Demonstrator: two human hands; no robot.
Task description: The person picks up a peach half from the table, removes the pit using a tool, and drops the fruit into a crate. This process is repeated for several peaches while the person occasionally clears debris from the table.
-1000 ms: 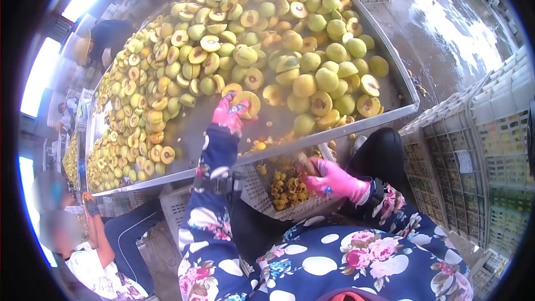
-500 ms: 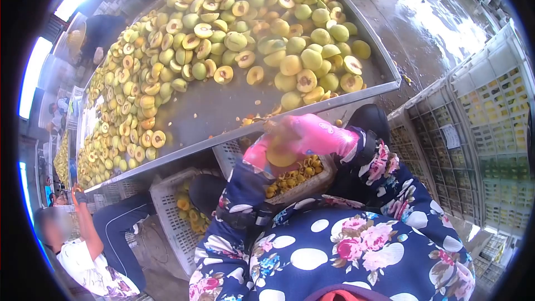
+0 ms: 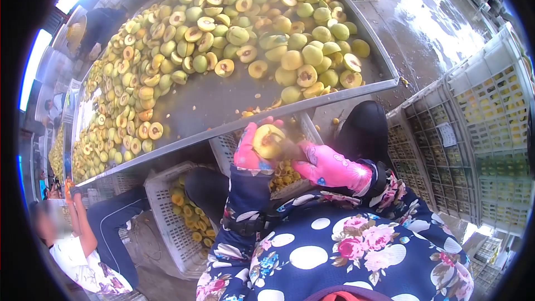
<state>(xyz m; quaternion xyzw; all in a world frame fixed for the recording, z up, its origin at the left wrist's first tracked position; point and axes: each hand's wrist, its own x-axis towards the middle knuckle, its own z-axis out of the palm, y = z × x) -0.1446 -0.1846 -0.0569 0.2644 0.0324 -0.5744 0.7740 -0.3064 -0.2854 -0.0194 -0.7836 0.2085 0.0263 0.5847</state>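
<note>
My left hand (image 3: 249,149), in a pink glove, is closed round a yellow peach half (image 3: 268,140), its cut side turned up. My right hand (image 3: 329,166), also in a pink glove, is closed beside the fruit. A brownish blur sits at its fingertips, and I cannot make out what it holds. Both hands are just off the front rim of a metal table (image 3: 239,135). Below them stands a crate (image 3: 225,150) with small yellow fruit pieces (image 3: 285,176) in it.
Many peach halves (image 3: 237,35) are heaped on the table. A second white crate (image 3: 161,200) with peach pieces stands at left, near a seated co-worker (image 3: 83,256). Stacked crates (image 3: 446,134) rise at right. The floor (image 3: 429,17) beyond looks wet.
My hands have come apart a little. The left has turned, so the peach half's cut face shows; the right has moved down and away from it. The co-worker's arms have shifted slightly.
</note>
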